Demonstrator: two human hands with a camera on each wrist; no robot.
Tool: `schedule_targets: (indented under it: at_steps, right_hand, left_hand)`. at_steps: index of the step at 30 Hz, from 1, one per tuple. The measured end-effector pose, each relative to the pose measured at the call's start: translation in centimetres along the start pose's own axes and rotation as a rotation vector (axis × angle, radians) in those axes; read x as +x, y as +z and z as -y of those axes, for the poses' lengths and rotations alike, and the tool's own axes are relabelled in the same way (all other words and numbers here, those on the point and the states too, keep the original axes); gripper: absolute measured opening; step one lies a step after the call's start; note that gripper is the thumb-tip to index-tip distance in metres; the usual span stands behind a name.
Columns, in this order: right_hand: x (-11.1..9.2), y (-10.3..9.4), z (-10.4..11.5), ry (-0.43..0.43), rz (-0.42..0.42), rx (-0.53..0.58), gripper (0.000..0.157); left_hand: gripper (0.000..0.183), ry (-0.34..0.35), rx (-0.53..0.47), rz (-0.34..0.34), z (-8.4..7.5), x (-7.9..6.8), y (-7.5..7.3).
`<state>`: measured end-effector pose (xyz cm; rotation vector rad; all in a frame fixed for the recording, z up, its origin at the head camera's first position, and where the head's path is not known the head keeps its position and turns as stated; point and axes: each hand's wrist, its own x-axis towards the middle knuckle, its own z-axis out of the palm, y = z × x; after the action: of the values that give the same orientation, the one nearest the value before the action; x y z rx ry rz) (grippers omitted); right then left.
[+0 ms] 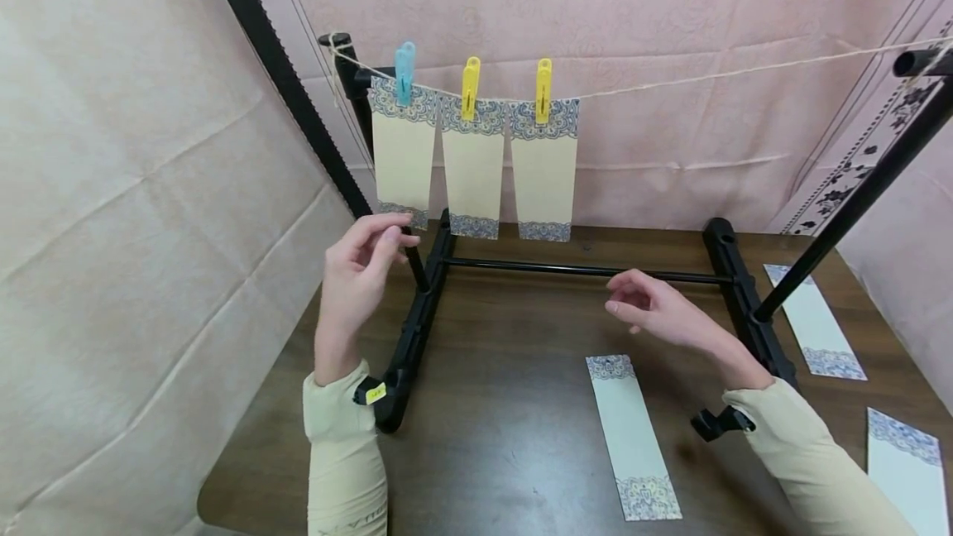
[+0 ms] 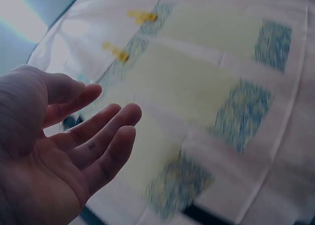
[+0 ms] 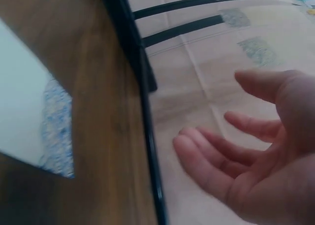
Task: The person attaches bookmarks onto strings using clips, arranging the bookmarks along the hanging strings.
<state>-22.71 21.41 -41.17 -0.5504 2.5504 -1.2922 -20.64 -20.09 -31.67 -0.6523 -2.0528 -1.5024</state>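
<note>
Three cream paper strips with blue patterned ends hang side by side from a string: the left strip (image 1: 404,151) under a blue clothespin (image 1: 404,73), the middle strip (image 1: 472,176) and the right strip (image 1: 543,180) under yellow clothespins (image 1: 470,88). Just below the left strip in the head view is my left hand (image 1: 361,271), its fingers loosely bent around nothing. My right hand (image 1: 658,311) hovers over the table, relaxed and holding nothing. Nearest beneath it lies a loose patterned strip (image 1: 633,437) on the wood.
A black frame with a crossbar (image 1: 558,269) and upright posts (image 1: 856,197) carries the string (image 1: 730,70). Two more strips lie at the right, one by the frame foot (image 1: 819,325), another strip (image 1: 904,470) near the table edge. Pink cloth (image 1: 633,7) hangs behind.
</note>
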Motion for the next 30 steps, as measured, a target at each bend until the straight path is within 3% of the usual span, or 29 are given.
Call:
schedule_targets:
  at_steps: [7,12,20,26,30]
  right_hand:
    - [-1.1,0.5,-2.1,0.072,0.135,-0.015,0.052]
    - [-1.4,0.9,-3.0,0.102,0.158,-0.040,0.058]
    - [-1.3,1.6,-4.1,0.115,0.179,-0.095,0.056]
    - [-1.3,2.1,-4.5,0.071,0.201,-0.264,0.054]
    - [-1.1,2.3,-4.6,0.079,0.235,-0.311,0.057]
  left_hand:
    - [0.024,-0.054,-0.013,-0.149,2.8,-0.9,-3.6]
    - [0.027,-0.119,0.001,-0.189,4.9,-1.0,-5.1]
    - [0.032,-0.329,-0.033,-0.210,8.8,-1.7,-6.6]
    - [0.027,-0.518,-0.114,-0.261,11.9,-2.1,-8.2]
    - [0.020,-0.652,-0.089,-0.278,13.9,-2.7,-8.8]
